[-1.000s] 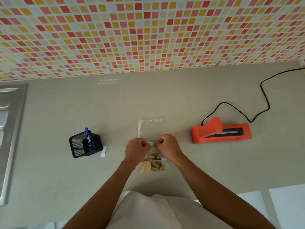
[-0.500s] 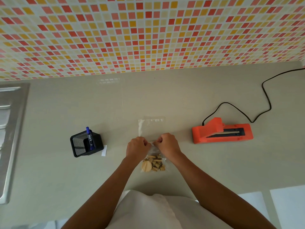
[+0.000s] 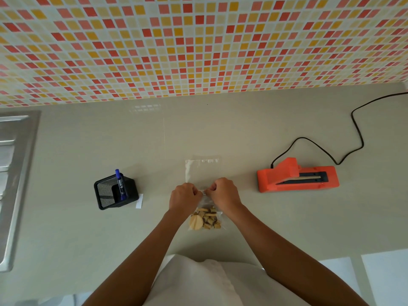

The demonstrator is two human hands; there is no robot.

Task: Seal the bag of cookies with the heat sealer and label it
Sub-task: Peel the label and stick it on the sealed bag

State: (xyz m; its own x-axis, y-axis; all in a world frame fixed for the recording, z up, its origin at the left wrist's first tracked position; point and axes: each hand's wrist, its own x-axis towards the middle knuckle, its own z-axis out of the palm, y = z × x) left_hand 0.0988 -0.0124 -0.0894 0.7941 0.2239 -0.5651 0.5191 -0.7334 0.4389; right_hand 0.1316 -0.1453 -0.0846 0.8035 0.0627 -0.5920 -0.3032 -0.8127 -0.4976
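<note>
A clear plastic bag [image 3: 199, 171] lies flat on the beige counter, with cookies [image 3: 204, 220] gathered at its near end. My left hand [image 3: 185, 197] and my right hand [image 3: 225, 192] sit side by side over the bag's middle, fingers curled, pinching a small white label [image 3: 202, 191] between them. The bag's open far end stretches away from my hands. To the right lies the orange heat sealer [image 3: 297, 178], its jaw raised.
A black mesh pen holder [image 3: 114, 191] with a blue marker [image 3: 120, 184] stands to the left, a white paper slip [image 3: 139, 201] beside it. The sealer's black cord [image 3: 357, 138] loops to the far right. A steel sink edge [image 3: 15, 184] borders the left.
</note>
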